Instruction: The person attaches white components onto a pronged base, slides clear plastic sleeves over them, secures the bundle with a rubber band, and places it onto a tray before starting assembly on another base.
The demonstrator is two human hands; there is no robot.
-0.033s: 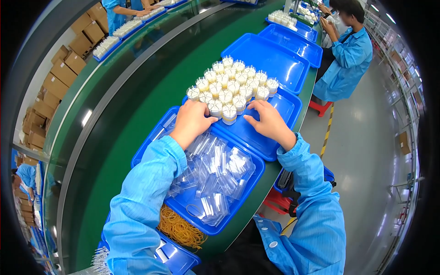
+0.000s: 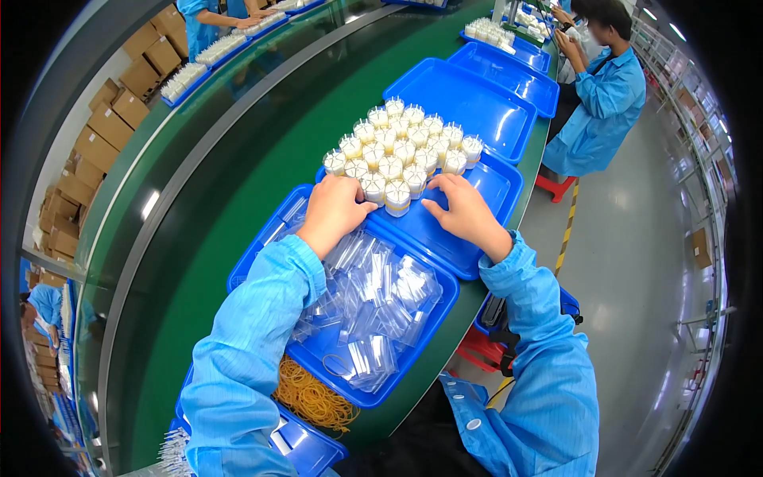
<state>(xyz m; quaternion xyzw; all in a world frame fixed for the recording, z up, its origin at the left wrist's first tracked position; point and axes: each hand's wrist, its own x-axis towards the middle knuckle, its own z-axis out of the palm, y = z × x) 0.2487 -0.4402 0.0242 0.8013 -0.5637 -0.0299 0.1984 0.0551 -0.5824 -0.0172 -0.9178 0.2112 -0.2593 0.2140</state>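
Both hands are on the blue tray (image 2: pixel 485 238) at the near edge of the green bench (image 2: pixel 238 207), pressed against the cluster of small white cups (image 2: pixel 401 147). The left hand (image 2: pixel 334 208) sits at the cluster's near-left corner, fingers curled loosely against the nearest cups, touching them but not wrapped around any one. The right hand (image 2: pixel 465 211) lies flat on the tray floor just right of the front cup (image 2: pixel 396 196), fingers spread and open, tips pointing in toward it. Both are planted where the other frame has them; nothing has shifted, no cup lifted out. So the cluster looks merely bracketed between the two hands, the front cup standing slightly forward of the rest.

Just nearer along the bench edge, under the left sleeve, a second blue tray (image 2: pixel 429 318) holds a heap of clear plastic sleeves (image 2: pixel 373 294). Past its near corner lies a pile of yellow rubber bands (image 2: pixel 314 397). Farther up the bench an empty blue tray (image 2: pixel 469 99), and a seated co-worker in a blue coat (image 2: pixel 600 103) at the far right edge.
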